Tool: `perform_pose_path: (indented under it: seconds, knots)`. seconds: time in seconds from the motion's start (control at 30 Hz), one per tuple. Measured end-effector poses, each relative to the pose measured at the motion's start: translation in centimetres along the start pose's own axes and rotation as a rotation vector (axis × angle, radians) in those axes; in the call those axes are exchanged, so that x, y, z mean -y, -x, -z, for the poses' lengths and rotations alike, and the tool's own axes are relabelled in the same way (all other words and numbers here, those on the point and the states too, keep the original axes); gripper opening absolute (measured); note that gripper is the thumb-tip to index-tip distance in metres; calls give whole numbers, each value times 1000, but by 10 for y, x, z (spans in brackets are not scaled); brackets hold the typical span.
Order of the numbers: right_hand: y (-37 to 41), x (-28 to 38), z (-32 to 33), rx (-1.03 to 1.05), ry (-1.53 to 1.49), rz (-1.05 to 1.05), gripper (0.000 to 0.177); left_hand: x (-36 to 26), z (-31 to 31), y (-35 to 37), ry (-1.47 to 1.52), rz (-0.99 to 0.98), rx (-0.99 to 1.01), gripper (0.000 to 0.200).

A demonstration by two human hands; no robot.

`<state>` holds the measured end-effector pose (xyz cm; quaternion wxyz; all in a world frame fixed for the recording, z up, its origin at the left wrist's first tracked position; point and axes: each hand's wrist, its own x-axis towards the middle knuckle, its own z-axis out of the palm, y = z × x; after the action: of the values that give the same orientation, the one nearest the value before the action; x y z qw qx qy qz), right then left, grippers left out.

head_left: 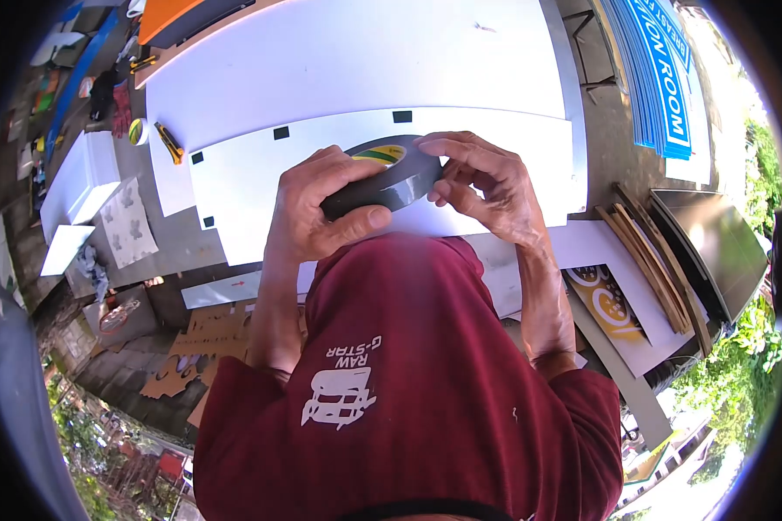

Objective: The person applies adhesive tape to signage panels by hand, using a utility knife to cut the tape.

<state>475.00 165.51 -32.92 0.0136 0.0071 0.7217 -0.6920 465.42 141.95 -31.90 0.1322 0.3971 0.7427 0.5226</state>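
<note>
A wide roll of black tape (389,189) with a yellow-green inner core is held up in front of my chest. My left hand (317,195) grips it from the left, thumb along the near side. At the roll's right edge, the fingers of my right hand (491,182) are pinched against the tape; whether they hold a loose end I cannot make out. Below lies a long white sheet (248,182) with several small black squares on it, including one square (402,116) along its far edge.
A larger white board (347,52) lies beyond the sheet. To the left are a yellow utility knife (169,143) and another tape roll (138,131). Blue signs (660,78) are stacked at far right, above wooden strips (656,269). Cut cardboard (204,343) lies lower left.
</note>
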Motion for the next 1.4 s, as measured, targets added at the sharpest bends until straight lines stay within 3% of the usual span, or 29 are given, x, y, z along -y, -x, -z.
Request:
perform_pose_path:
  seconds: [0.27, 0.63, 1.4]
  knots:
    - [0, -4, -1, 22, -172, -75, 38, 2, 4, -3, -37, -50, 51, 43]
    - [4, -6, -1, 29, -186, -101, 28, 2, 2, 1, 24, 24, 52, 41]
    - [5, 4, -8, -13, -378, -274, 14, 9, 1, 5, 24, -68, 51, 38]
